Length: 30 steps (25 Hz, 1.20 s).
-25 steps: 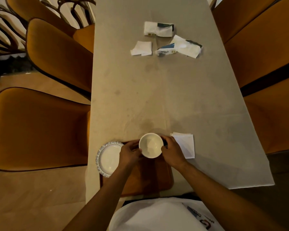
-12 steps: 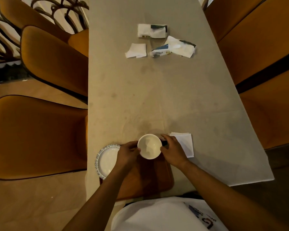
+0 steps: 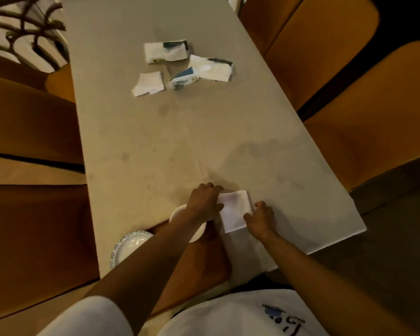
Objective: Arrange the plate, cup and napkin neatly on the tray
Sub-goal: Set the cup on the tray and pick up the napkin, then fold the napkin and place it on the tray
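Observation:
A folded white napkin (image 3: 235,210) lies on the table just right of the brown wooden tray (image 3: 204,260). My left hand (image 3: 205,201) reaches across and pinches the napkin's left edge. My right hand (image 3: 261,218) grips its right edge. The white cup (image 3: 198,232) stands on the tray's far end, mostly hidden under my left forearm. A white plate with a patterned rim (image 3: 129,246) sits at the tray's left side, overhanging the table edge, partly covered by my arm.
Opened tissue packets (image 3: 166,50) (image 3: 204,69) and a loose napkin (image 3: 148,83) lie at the far end of the grey table (image 3: 180,141). Orange chairs (image 3: 349,105) (image 3: 29,122) line both long sides.
Both hands let go of the cup, which stays on the tray. They moved right and took hold of the napkin's edges. The head camera shifted.

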### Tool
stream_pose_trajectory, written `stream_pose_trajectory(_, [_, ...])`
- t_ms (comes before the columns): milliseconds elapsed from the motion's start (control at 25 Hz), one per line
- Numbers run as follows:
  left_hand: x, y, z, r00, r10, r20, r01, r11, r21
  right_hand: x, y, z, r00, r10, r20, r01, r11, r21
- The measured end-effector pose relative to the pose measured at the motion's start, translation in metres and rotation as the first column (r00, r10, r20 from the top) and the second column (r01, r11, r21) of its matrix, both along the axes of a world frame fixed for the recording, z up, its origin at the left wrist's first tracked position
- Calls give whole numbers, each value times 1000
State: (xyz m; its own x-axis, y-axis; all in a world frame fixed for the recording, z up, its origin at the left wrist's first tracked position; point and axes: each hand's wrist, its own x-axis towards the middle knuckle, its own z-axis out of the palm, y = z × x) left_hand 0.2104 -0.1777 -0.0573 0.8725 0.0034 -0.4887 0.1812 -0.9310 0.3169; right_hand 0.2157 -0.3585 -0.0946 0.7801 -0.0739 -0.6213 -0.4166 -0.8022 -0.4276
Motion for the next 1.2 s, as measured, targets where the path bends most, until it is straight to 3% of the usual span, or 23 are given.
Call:
stream_pose_trajectory(120, [15, -11, -19, 992, -28, -126, 35, 998, 50, -1, -1, -7, 1000, 10, -23, -9, 1000, 12])
stream_pose_trajectory(320, [18, -28, -35, 991, 78, -108, -77, 997, 15, 2, -3, -14, 997, -44, -56, 48, 996, 78])
stream_pose_trajectory(440, [20, -30, -37, 965, 240, -102, -247, 968, -55, 6, -5, -13, 988, -115, -105, 134, 969, 208])
stream_pose_trajectory(600, [25, -32, -30, 915, 390, -106, -400, 910, -110, 15, -12, -9, 983, -59, -173, 122, 915, 384])
stream_pose_trajectory(760, [24, -32, -23, 818, 554, -158, -576, 785, -230, 23, -18, 1, 970, -105, -221, 204, 844, 497])
stream_pose_trajectory(960, [18, -30, -1, 767, 623, -153, -632, 692, -350, 27, -22, 29, 967, -123, -224, 240, 742, 626])
stream_pose_trajectory(1200, [-13, -21, 37, 579, 779, -242, -747, 387, -541, 13, -7, 65, 969, -117, -217, 241, 642, 728])
